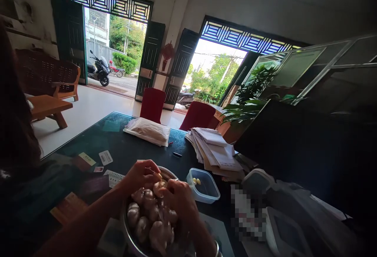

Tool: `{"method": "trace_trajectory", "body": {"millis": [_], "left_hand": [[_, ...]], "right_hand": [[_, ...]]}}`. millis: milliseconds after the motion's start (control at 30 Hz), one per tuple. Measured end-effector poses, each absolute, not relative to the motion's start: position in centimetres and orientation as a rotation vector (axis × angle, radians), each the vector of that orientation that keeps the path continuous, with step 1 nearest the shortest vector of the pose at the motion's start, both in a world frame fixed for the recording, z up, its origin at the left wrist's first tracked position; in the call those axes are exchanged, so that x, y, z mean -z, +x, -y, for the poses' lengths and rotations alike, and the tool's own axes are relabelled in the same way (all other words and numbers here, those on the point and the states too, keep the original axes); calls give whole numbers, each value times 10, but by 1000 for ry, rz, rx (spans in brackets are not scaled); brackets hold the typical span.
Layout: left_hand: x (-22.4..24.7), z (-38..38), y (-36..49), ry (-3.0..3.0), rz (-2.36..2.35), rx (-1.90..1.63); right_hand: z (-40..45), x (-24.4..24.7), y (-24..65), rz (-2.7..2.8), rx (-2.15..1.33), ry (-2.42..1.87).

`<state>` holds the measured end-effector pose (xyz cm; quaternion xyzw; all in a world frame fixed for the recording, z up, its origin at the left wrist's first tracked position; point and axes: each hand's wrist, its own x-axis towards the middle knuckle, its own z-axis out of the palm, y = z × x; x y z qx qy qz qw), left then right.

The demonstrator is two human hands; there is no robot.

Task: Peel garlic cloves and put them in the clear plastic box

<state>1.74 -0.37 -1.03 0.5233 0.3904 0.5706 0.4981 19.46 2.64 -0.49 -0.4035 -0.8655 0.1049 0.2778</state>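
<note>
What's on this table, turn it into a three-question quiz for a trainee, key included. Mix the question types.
1. Multiple choice: what is heaped in the metal bowl?
a) Eggs
b) Garlic bulbs
c) Limes
2. Fill in the blank: in the picture, the plastic container with a few pale cloves stands to the ____ of the bowl.
3. True or false: the right hand is reaching into the plastic container.

Key:
1. b
2. right
3. False; it is over the bowl, as is the left hand.
</note>
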Motion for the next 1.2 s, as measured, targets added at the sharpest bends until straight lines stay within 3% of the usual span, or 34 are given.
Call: {"method": "trace_trajectory", "body": {"millis": [300,767,1033,1200], "left_hand": [[19,-1,17,1263,-895,-1422],[17,4,21,1128,-928,-1382],[17,4,20,1161,-983,-1317],[16,3,20,1165,-970,-1284]], "right_hand": [[-22,3,191,2045,-536,-859],[-19,13,188,2168,-171,-769],[-27,14,189,2121,-195,-902],[-26,9,190,2093,-404,-921]]}}
